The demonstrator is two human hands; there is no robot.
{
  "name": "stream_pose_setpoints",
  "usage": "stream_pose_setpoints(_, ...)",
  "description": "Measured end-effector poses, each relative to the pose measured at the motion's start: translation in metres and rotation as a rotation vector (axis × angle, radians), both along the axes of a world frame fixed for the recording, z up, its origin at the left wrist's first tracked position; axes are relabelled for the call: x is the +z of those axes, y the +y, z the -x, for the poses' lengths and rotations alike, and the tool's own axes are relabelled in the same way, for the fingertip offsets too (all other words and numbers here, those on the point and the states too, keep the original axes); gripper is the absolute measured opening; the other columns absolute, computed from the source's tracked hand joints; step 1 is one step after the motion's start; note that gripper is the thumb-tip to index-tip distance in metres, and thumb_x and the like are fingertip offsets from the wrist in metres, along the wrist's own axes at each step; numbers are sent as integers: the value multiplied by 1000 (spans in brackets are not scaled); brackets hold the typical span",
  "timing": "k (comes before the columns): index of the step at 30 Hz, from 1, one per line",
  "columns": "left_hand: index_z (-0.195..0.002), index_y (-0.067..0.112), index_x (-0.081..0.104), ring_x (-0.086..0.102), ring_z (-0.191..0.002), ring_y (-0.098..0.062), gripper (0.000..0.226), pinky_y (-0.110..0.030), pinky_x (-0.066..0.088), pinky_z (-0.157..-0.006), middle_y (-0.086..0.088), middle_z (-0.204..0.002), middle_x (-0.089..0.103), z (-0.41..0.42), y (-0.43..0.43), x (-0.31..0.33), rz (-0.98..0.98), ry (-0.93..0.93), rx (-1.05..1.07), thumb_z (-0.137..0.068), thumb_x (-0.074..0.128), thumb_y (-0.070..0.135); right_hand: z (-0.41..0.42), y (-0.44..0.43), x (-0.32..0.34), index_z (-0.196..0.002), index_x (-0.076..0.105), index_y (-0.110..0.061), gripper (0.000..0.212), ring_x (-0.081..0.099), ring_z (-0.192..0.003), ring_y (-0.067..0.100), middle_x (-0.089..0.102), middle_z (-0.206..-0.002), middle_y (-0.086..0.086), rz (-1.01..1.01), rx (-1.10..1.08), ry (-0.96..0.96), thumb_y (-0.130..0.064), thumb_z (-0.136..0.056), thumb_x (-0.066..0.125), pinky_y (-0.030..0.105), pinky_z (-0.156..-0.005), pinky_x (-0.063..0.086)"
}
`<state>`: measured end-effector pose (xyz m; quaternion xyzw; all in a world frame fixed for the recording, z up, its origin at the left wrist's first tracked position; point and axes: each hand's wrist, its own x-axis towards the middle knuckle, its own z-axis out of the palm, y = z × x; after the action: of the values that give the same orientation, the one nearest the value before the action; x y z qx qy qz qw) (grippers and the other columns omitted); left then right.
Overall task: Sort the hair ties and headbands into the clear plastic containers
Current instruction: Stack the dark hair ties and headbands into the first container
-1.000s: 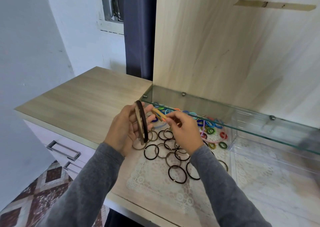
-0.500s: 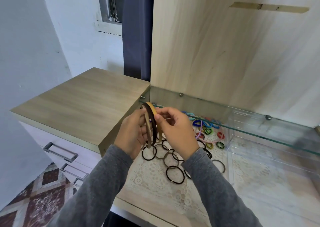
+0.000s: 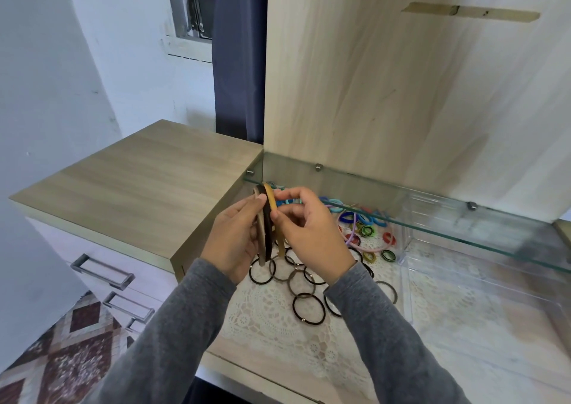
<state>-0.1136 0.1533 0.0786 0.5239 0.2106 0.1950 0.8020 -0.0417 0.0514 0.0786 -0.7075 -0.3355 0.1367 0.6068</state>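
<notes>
My left hand [image 3: 231, 243] grips a stack of headbands [image 3: 266, 224], beige, dark brown and mustard, held upright above the desk. My right hand [image 3: 304, 233] pinches the mustard one against the stack. Below them several black and brown hair ties [image 3: 308, 308] lie on a lace mat [image 3: 272, 326]. Small coloured hair ties [image 3: 367, 230] and a pink headband [image 3: 375, 249] lie further back under the glass shelf. A clear plastic container [image 3: 404, 267] stands to the right of the ties; I cannot tell if anything is in it.
A glass shelf [image 3: 432, 221] runs low across the desk above the coloured ties. A wooden cabinet top [image 3: 139, 187] rises to the left, with handled drawers [image 3: 102, 272] below. A wooden back panel [image 3: 401, 94] stands behind.
My right hand brought the mustard headband over from the right and pressed it against the stack in my left hand. Both hands lifted slightly.
</notes>
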Motion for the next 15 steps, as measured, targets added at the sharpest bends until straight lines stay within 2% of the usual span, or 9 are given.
stream_pose_setpoints(3, -117, 0, 63, 60, -69, -19, 34, -30, 53, -56, -20, -96, 63, -1, -2, 0, 16, 8, -8, -97, 51, 25, -1, -3, 2, -108, 50, -15, 21, 59, -61, 5, 72, -82, 3, 22, 38, 2, -10, -91, 59, 20, -58, 46)
stream_pose_setpoints(5, -115, 5, 65, 62, -70, -18, 38, -32, 52, -59, -20, -99, 66, -2, -4, 1, 17, 9, -18, -97, 47, 32, -2, -5, 5, -108, 49, -14, 21, 57, -60, 2, 71, -78, 1, 20, 55, 22, -11, -90, 59, 18, -58, 44)
stream_pose_setpoints(8, -119, 10, 65, 63, -84, -20, 48, -36, 52, -69, -12, -104, 70, -3, -6, 2, 107, 1, -37, -97, 35, 41, -3, -7, 8, -108, 48, -15, 25, 60, -63, 3, 69, -76, -1, 45, 57, 18, -21, -89, 63, 21, -61, 47)
stream_pose_setpoints(12, -121, 9, 63, 62, -99, -25, 55, -40, 52, -79, -14, -110, 70, -3, -7, 3, 201, -10, -53, -96, 29, 45, -6, -10, 12, -105, 43, -12, 30, 62, -63, 7, 69, -73, 1, 41, 72, 30, -22, -88, 65, 25, -62, 50)
stream_pose_setpoints(14, -121, 8, 62, 62, -102, -26, 58, -43, 51, -85, -14, -111, 70, -3, -8, 4, 209, -14, -64, -96, 27, 46, -9, -11, 12, -102, 42, -11, 30, 64, -67, 12, 69, -73, 1, 48, 73, 31, -19, -87, 67, 34, -66, 55)
stream_pose_setpoints(15, -121, 7, 62, 63, -99, -25, 59, -42, 52, -83, -14, -110, 70, -3, -9, 4, 204, -18, -70, -96, 26, 46, -10, -12, 12, -99, 42, -12, 30, 64, -67, 14, 68, -73, 1, 51, 74, 28, -19, -86, 67, 39, -69, 56)
